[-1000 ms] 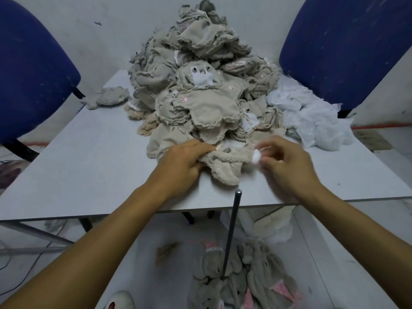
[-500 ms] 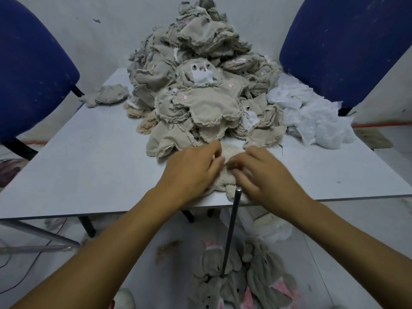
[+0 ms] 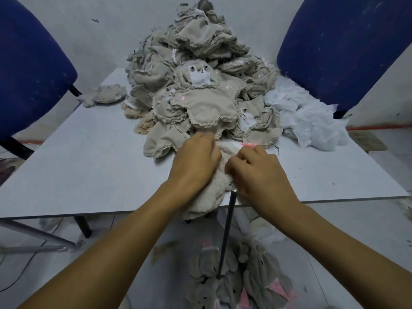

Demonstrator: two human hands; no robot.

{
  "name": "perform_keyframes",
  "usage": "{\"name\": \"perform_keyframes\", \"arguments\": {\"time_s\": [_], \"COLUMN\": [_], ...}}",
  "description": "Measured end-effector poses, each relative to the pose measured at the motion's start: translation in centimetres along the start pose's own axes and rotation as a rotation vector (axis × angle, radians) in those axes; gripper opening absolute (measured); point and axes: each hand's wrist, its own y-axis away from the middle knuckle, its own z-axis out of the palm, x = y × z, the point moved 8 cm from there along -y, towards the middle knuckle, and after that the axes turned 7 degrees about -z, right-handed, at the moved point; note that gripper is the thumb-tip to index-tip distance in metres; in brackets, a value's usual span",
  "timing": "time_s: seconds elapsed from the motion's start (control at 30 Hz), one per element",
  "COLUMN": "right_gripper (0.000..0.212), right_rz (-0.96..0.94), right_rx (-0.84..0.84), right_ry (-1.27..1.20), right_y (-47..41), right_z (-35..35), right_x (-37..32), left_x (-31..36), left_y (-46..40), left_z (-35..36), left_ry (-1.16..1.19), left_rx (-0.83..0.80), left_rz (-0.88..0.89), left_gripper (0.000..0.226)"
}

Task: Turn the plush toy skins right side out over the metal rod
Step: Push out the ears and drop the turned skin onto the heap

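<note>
Both my hands bunched on one cream plush skin at the near worktop edge.

Head view: my left hand [image 3: 196, 161] and right hand [image 3: 258, 172] each have a curled grip on the plush skin [image 3: 208, 199] — it drapes over the edge of the worktop [image 3: 89, 175], just beside the tip of the metal rod [image 3: 227, 230], which stands up from the floor. Behind lies the pile of inside-out skins [image 3: 200, 85], white fabric [image 3: 312, 121] to its right. Turned skins [image 3: 256, 277] lie on the floor around the rod's foot.
</note>
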Motion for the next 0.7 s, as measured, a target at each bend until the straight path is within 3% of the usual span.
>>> {"name": "perform_keyframes", "arguments": {"time_s": [0.07, 0.17, 0.23, 0.27, 0.33, 0.4, 0.47, 0.57, 0.7], "right_gripper": [0.019, 0.042, 0.059, 0.066, 0.07, 0.069, 0.071, 0.071, 0.071], "right_rz": [0.153, 0.468, 0.577, 0.612, 0.597, 0.437, 0.238, 0.112, 0.128], "right_rx": [0.055, 0.167, 0.228, 0.258, 0.285, 0.263, 0.242, 0.222, 0.204], "right_ry": [-0.069, -0.45, -0.723, -0.826, -0.831, -0.639, -0.517, -0.438, -0.599], "right_y": [0.1, 0.3, 0.3, 0.4, 0.5, -0.1, -0.6, -0.5, -0.3], "right_z": [-0.1, 0.1, 0.3, 0.3, -0.4, -1.9, -2.8, -3.1, -2.8], "right_x": [0.7, 3.4, 4.9, 5.5, 5.9, 5.1, 3.8, 3.3, 4.7], "left_x": [-1.6, -1.9, -1.3, -1.2, -1.6, -0.6, 1.6, 2.6, 2.3], "left_y": [-0.1, 0.4, 0.8, 1.0, 1.2, 1.4, 1.6, 1.7, 2.0], "left_z": [-0.2, 1.0, 1.6, 1.7, 0.4, -1.5, -2.5, -1.9, -1.7], "left_ry": [0.342, 1.031, 1.185, 1.15, 0.799, 0.331, 0.048, -0.083, -0.098], "left_rx": [0.015, -0.062, -0.104, -0.101, 0.031, 0.183, 0.252, 0.149, 0.114], "left_rz": [-0.215, -0.473, -0.518, -0.523, -0.426, -0.181, 0.07, 0.233, 0.272], "left_gripper": [0.018, 0.017, 0.014, 0.012, 0.014, 0.027, 0.043, 0.061, 0.053]}}
